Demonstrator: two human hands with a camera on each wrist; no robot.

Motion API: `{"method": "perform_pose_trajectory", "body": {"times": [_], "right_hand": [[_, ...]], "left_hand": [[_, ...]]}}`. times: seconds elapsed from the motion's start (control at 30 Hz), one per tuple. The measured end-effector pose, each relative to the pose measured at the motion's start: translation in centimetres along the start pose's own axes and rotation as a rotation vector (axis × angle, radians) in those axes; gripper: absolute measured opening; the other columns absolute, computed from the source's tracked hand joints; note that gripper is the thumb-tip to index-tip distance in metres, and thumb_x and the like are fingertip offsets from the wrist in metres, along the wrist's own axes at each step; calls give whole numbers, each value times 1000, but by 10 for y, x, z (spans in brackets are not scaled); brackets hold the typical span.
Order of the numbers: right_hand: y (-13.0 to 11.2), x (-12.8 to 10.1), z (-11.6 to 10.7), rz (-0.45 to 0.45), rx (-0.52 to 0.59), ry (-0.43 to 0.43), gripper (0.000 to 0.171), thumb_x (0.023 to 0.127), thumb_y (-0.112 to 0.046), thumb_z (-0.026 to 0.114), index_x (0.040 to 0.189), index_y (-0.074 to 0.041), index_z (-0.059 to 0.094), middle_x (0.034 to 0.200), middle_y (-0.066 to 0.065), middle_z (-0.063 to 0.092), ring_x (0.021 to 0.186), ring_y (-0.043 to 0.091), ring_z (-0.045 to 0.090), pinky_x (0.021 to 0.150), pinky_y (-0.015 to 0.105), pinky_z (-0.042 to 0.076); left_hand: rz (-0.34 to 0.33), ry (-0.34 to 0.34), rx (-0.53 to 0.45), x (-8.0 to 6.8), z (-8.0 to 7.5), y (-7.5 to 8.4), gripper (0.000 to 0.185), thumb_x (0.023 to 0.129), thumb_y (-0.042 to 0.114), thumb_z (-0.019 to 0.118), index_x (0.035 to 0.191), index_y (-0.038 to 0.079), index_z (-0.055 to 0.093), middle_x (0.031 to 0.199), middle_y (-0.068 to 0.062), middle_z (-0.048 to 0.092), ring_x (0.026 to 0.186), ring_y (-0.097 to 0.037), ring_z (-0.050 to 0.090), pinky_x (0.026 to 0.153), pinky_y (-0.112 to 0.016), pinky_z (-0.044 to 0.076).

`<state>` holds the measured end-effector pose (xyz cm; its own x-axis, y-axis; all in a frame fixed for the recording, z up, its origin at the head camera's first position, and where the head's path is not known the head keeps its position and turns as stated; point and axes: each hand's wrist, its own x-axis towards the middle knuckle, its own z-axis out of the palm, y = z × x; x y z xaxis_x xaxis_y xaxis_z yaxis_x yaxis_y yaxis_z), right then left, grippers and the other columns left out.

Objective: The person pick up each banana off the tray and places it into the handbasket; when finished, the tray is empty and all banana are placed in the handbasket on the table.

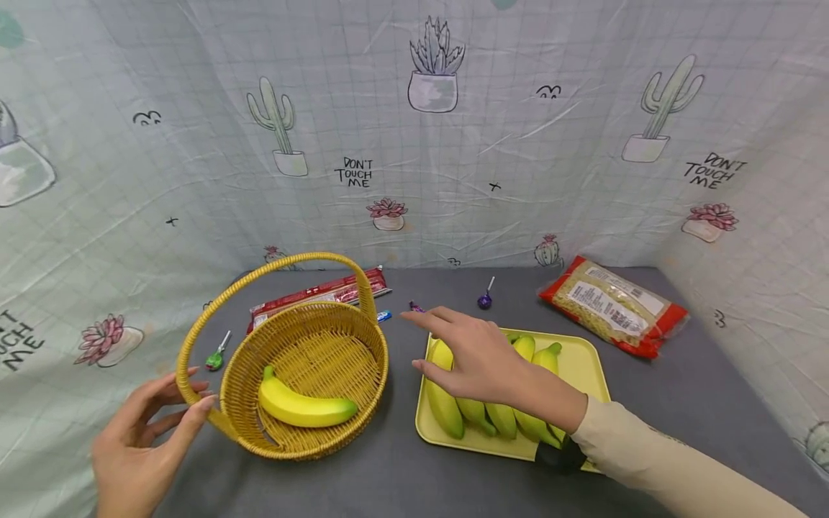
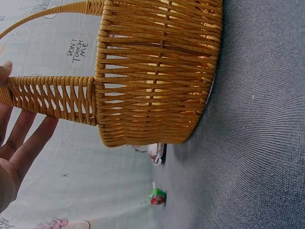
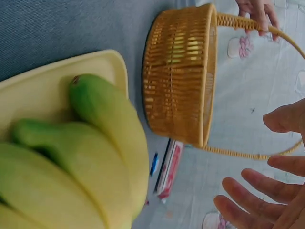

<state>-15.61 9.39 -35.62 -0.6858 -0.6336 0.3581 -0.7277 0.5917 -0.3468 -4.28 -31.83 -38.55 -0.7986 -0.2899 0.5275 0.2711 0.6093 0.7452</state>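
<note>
Now, line by line, for the step in hand:

Right hand: your right hand (image 1: 482, 363) hovers over the bunch of bananas (image 1: 492, 403) with fingers spread and nearly straight, holding nothing. Whether the palm touches the fruit, I cannot tell.

Bunch of bananas: it lies on the yellow tray (image 1: 583, 360) at about 4 o'clock from the basket, dark stem end toward you, tips pointing away.

Left hand: your left hand (image 1: 145, 432) rests open at the wicker basket (image 1: 304, 374), fingertips against the foot of its handle (image 1: 194, 338) at the basket's 9 o'clock; the fingers are straight, not wrapped round.

Basket contents: a single yellow banana (image 1: 304, 406) lies across the near half of the floor, so the free room is at the far half, toward 12 o'clock.

Grip advice: curl your right fingers round the thick middle of the bunch or near the stem, not the tips, so it does not swing.

Steadying: keep your left fingers pressed on the handle foot, since I judge the light basket could slide on the grey cloth.

Clearance: lift high enough to pass the rim and duck under the arched handle.

Nearby: a purple lollipop (image 1: 484, 298) and small wrapped sweets lie at 12 o'clock of the tray; a red packet (image 1: 612, 306) lies at 2 o'clock; a green lollipop (image 1: 216, 357) lies at the basket's 9 o'clock.
</note>
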Motion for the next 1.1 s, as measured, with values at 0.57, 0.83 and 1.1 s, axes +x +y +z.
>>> {"method": "perform_pose_trajectory", "body": {"times": [0.57,0.83,1.1], "right_hand": [[39,-37,-24,147,-39,39,65,96,-51,78,154,-30,57,136,-1,65,104,18,70,58,30,54],[59,-57,-24,125,-18,21,66,96,-49,78,154,-25,58,143,3,61,117,27,66,81,48,63],[82,-78,-30,124,-8,4,66,97,-49,78,155,-26,56,151,7,55,133,33,56,97,62,56]], "left_hand": [[40,10,2,0,1,0,55,84,-21,79,136,-5,68,112,-12,75,96,-10,71,75,-15,61],[78,11,-32,-1,1,-2,58,81,-27,77,134,-8,67,120,-12,73,96,-12,72,75,-16,62],[147,30,-64,-1,3,-5,57,79,-30,76,133,-13,66,117,-17,72,96,-13,72,74,-16,62]]}}
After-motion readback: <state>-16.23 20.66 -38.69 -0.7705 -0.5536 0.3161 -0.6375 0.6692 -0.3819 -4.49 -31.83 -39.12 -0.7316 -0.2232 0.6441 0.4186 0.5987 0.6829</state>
